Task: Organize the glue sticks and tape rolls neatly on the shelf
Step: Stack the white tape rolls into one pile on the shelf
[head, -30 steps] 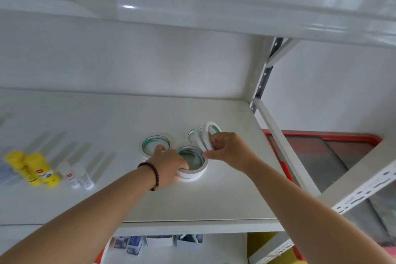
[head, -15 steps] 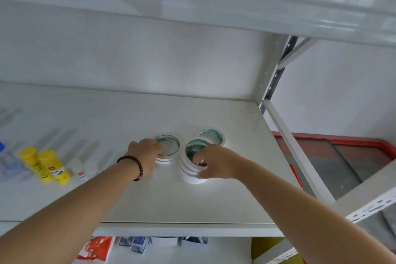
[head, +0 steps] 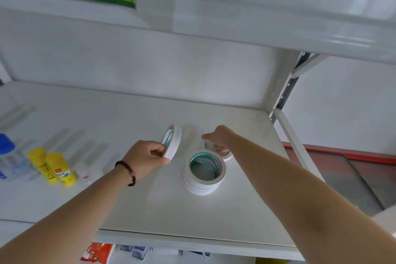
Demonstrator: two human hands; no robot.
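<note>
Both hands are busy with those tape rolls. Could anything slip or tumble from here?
Possibly. The left hand pinches a few tape rolls tilted on edge by their lower rim only, so one might slide out of the bunch. The stack of rolls between the hands looks slightly uneven and stands free; either forearm could nudge it. The right hand covers part of the flat roll, so its grip is unclear.

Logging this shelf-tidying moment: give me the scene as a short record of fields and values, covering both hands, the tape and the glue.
left hand: grips tilted tape rolls, lifted on edge
right hand: reaches over the flat tape roll at the back; grip cannot be told
tape stack: several rolls lying flat between the hands, untouched
glue sticks: yellow, upright at the left
small white tubes: right of the glue sticks
shelf: white
</note>
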